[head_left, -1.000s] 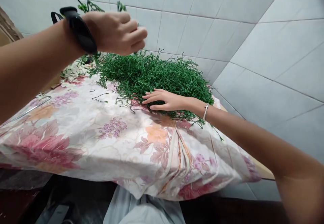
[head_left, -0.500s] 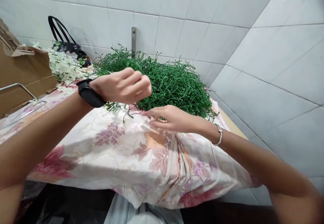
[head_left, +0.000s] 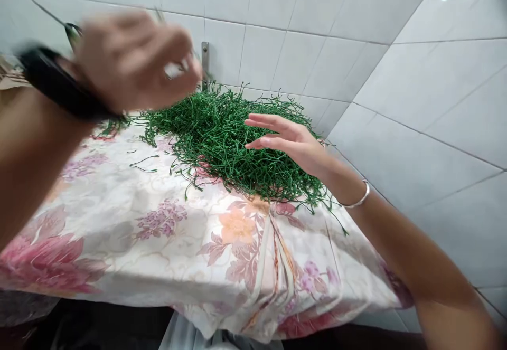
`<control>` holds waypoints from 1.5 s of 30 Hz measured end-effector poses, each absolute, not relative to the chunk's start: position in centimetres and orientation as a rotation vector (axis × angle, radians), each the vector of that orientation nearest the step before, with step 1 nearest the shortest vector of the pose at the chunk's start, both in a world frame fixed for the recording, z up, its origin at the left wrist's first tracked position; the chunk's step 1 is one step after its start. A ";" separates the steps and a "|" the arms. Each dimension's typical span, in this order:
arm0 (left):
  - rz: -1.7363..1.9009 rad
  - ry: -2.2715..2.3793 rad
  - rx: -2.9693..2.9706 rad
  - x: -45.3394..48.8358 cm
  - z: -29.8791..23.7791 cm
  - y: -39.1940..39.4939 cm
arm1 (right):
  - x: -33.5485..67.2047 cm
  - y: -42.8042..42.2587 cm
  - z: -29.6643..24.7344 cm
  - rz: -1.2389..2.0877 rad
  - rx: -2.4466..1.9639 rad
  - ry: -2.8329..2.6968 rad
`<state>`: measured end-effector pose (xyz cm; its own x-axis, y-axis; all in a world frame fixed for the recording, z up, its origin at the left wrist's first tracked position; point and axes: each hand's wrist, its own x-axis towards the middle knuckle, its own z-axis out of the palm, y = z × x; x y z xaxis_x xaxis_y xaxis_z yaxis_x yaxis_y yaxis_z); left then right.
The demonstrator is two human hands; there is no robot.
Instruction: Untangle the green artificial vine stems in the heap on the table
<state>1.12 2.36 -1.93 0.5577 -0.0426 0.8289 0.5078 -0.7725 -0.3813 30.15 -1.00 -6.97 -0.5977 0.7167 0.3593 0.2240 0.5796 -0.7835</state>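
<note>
My left hand (head_left: 134, 62), blurred by motion, is raised at the upper left with its fingers curled in. Thin dark stems stick out around it, so it seems to hold a few green stems; their ends are hard to make out. My right hand (head_left: 289, 136) hovers over the right part of a heap of thin green artificial stems (head_left: 237, 160). Its fingers are apart and nothing is between them. Loose stems (head_left: 144, 165) lie on the floral tablecloth (head_left: 158, 255) left of the heap.
A white tiled wall (head_left: 269, 1) stands behind the table and another tiled wall (head_left: 443, 96) on the right. A metal bracket (head_left: 205, 59) is fixed behind the heap. Part of a cardboard box (head_left: 13, 78) shows at the left edge.
My left hand has lifted up and left, toward the camera, away from the heap. My right hand has risen from the heap's front edge to above it, fingers spread. The heap's front now spreads lower.
</note>
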 end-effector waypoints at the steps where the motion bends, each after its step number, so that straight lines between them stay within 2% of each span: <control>1: -1.024 -0.260 -2.128 2.5 -4.0 1.6 | 30.0 -0.9 -7.3 0.965 -0.746 -2.124; 4: -0.739 -0.208 -2.133 6.5 -11.0 -0.2 | 29.5 -0.6 -8.5 1.059 -0.747 -2.122; 8: -0.855 -0.473 -2.382 8.4 -16.1 -1.2 | 28.5 -0.9 -10.1 1.062 -0.782 -1.988; 12: -1.166 -0.748 -2.588 8.1 -16.1 -1.9 | 27.1 -2.5 -11.4 0.900 -0.860 -1.894; 14: -1.233 -0.791 -2.653 8.0 -15.8 -2.2 | 26.7 -3.4 -12.0 0.694 -0.854 -1.961; 18: -1.245 -0.828 -2.832 8.1 -15.9 -2.9 | 26.5 -4.4 -13.1 0.280 -0.705 -2.118; 25: -1.247 -0.848 -2.832 8.4 -15.9 -3.7 | 26.6 -4.8 -15.1 0.090 -0.684 -2.173; 36: -0.928 -0.508 -2.527 8.4 -16.7 -2.6 | 27.1 -3.9 -16.4 -0.178 -0.617 -2.275; 45: -0.766 -0.689 -2.346 9.2 -16.9 -3.3 | 27.1 -3.1 -16.9 -0.391 -0.777 -2.236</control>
<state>9.20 -3.32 -16.88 0.7028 0.2885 0.6503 0.6162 -0.7038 -0.3536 27.11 -3.05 -16.92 -0.5544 0.4141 0.7219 0.6347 0.7714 0.0449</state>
